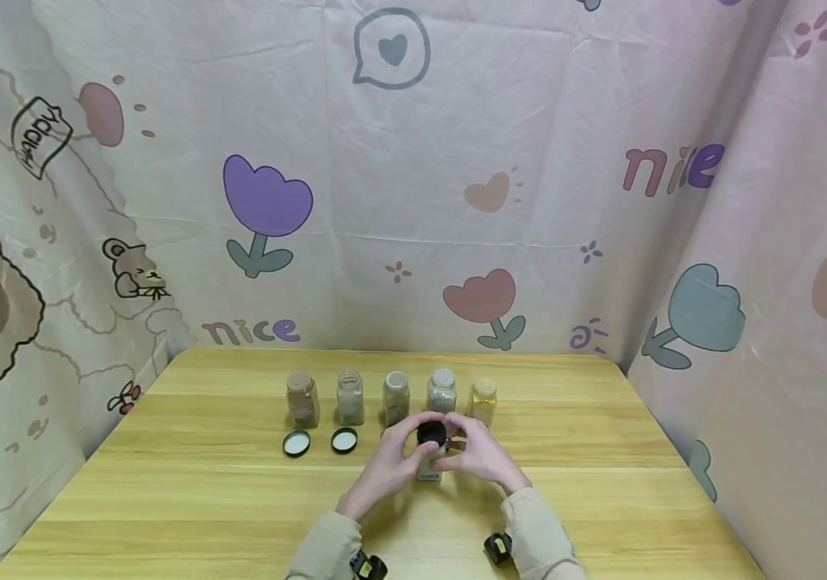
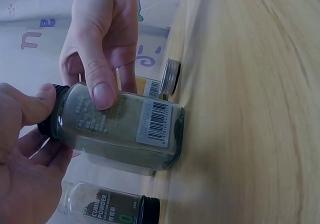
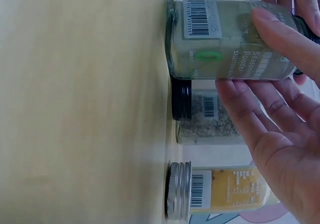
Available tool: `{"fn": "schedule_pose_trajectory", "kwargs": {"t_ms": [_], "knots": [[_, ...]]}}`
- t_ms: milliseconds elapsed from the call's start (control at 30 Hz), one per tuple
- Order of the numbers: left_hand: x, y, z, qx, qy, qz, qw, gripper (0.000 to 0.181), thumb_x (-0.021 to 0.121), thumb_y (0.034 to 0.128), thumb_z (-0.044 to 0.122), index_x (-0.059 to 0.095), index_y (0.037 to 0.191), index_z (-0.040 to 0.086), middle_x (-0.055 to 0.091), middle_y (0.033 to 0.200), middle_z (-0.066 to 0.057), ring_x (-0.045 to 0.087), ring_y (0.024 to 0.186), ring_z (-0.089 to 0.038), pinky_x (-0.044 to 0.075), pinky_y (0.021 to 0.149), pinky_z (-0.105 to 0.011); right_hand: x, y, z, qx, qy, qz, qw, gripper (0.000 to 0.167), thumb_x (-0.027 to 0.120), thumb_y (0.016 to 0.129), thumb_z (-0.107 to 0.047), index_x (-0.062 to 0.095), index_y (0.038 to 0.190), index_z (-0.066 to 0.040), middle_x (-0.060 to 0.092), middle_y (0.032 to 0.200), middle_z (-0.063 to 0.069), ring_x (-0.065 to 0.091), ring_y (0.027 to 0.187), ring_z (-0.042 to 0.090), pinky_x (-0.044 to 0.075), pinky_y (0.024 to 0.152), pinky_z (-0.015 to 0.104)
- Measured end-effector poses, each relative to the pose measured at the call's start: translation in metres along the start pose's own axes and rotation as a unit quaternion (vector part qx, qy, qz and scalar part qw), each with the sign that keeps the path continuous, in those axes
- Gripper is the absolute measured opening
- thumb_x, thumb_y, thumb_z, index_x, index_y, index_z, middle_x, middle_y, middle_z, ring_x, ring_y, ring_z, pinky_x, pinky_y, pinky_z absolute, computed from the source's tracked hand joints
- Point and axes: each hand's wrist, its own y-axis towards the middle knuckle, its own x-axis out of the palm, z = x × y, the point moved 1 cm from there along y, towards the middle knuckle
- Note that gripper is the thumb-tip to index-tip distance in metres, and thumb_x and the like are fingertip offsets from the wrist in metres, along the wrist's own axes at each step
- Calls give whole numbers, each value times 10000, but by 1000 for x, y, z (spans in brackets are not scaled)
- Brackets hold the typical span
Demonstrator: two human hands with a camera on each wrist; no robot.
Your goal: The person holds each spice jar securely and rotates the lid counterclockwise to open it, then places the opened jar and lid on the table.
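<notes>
A square glass jar of pale greenish seasoning powder (image 2: 120, 119) stands upright on the wooden table, directly in front of me. My left hand (image 1: 390, 463) holds its black screw lid (image 1: 431, 433) at the top, with thumb and fingers curled round the rim. The jar's body is in the grip of my right hand (image 1: 484, 453), the thumb on one side and the fingers on the other. Barcode and label print (image 3: 202, 18) show on the glass. In the left wrist view, the right thumb presses the jar's side below the lid.
Behind the hands stands a row of lidless jars, among them a brown-powder jar (image 1: 303, 403), a cumin jar (image 2: 107, 203) and a yellow-powder jar (image 3: 230, 189). Black lids (image 1: 297, 443) lie before the left ones; a silver lid (image 3: 179, 190) is by the yellow jar. A printed curtain (image 1: 399, 161) hangs behind.
</notes>
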Motion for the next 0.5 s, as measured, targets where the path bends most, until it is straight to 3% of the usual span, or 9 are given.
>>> {"fn": "schedule_pose_trajectory", "kwargs": {"t_ms": [133, 500], "knots": [[1, -1, 1, -29, 83, 109, 9999, 381, 712, 900, 62, 630, 1272, 57, 696, 1264, -114, 660, 1181, -291, 558, 1015, -457, 1, 1, 2, -3, 61, -17, 10000, 459, 882, 749, -109, 640, 1134, -43, 664, 1039, 90, 610, 990, 125, 570, 1035, 455], [3, 1, 0, 376, 288, 401, 9981, 348, 745, 854, 16, 654, 1190, 33, 716, 1173, -112, 684, 1096, -273, 590, 941, -399, 2, 3, 2, -126, 146, 6, 9998, 454, 886, 742, -95, 652, 1128, -48, 662, 1029, 92, 601, 979, 125, 579, 1025, 421]]}}
